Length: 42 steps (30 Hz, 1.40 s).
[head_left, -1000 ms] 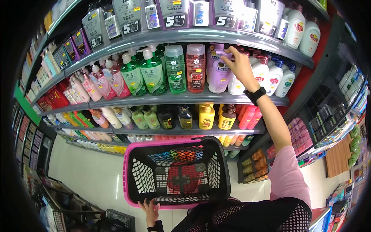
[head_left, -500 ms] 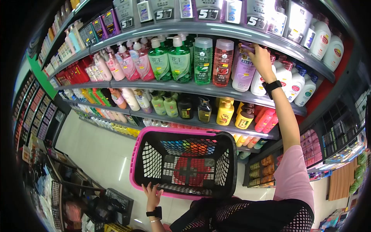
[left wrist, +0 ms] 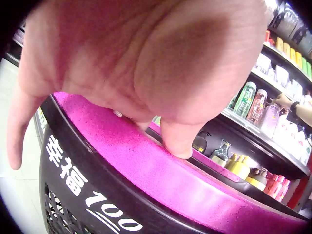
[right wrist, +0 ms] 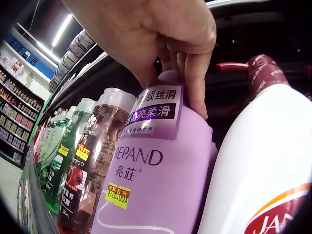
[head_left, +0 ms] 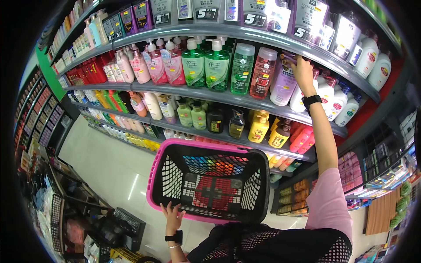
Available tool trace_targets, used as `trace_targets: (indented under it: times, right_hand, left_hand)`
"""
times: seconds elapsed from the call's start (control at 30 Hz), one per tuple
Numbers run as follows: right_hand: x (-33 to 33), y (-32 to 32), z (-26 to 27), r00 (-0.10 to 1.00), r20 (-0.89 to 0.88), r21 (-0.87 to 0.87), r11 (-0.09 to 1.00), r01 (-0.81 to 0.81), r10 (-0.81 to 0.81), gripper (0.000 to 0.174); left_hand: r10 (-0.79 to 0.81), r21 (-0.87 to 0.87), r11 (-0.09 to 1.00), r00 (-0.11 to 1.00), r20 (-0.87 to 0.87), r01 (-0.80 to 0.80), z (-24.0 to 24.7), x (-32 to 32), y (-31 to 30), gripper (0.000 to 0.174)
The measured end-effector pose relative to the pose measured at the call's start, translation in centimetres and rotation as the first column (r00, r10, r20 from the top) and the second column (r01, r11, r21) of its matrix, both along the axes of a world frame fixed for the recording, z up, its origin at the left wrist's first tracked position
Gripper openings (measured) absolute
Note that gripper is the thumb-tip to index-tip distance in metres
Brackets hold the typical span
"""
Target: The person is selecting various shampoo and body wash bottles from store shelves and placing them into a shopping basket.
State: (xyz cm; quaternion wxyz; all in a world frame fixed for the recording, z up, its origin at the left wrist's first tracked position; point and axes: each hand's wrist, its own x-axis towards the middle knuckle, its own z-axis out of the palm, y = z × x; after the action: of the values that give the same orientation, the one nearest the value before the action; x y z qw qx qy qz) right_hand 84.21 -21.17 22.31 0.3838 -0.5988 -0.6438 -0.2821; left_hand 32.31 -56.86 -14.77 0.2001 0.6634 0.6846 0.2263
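My right hand [head_left: 303, 75] reaches to the shelf and pinches a purple shampoo bottle [head_left: 283, 85] by its top. In the right wrist view thumb and fingers come down around the neck of that bottle [right wrist: 156, 185], which still stands in its row, label facing out. A white pump bottle [right wrist: 268, 165] is close on its right, a clear reddish bottle [right wrist: 95, 161] on its left. Low in the head view, my left hand [head_left: 172, 217] rests with spread fingers on the pink rim [head_left: 152, 188] of a black shopping basket. The left wrist view shows its palm over that rim [left wrist: 126, 151].
Green pump bottles [head_left: 216, 68] and pink ones fill the same shelf to the left. Grey boxes [head_left: 208, 11] crowd the shelf above; yellow bottles [head_left: 258, 127] line the one below. A wire rack [head_left: 386, 151] stands at the right. Red panels show through the basket's bottom.
The head view has turned, so shelves and basket sit further right in it. My right hand has settled around the purple bottle's top. The left hand stays at the basket rim.
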Motion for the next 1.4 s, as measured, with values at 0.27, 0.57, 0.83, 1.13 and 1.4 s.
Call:
trace_targets:
  times: [0.27,0.57,0.83,1.13,1.4]
  right_hand:
    - [-0.3,0.1,-0.2,0.99,-0.034,-0.066,0.989,0.131,-0.134,0.032]
    - [0.3,0.5,-0.5,0.983,-0.034,-0.07,0.981,0.18,-0.182,0.035]
    - [-0.6,-0.5,-0.5,0.966,0.119,-0.047,0.971,0.236,-0.229,0.033]
    - [0.6,-0.1,-1.3,0.978,0.137,-0.065,0.984,0.168,-0.158,0.028]
    - [-1.7,-4.6,-2.2,0.993,0.103,0.064,0.996,-0.057,0.05,0.03]
  left_hand:
    - [-0.009,0.033,0.999,1.0,-0.008,0.009,-0.4,0.1,0.1,0.04]
    - [-0.029,0.057,0.998,1.0,0.0,0.028,-0.8,0.0,0.2,0.043]
    - [0.008,0.042,0.999,1.0,-0.009,-0.008,-1.1,0.2,0.3,0.042]
    - [0.051,0.013,0.999,0.999,-0.018,-0.05,-0.3,0.7,0.3,0.044]
    - [0.067,-0.008,0.998,0.993,0.097,-0.066,0.3,1.0,0.0,0.04]
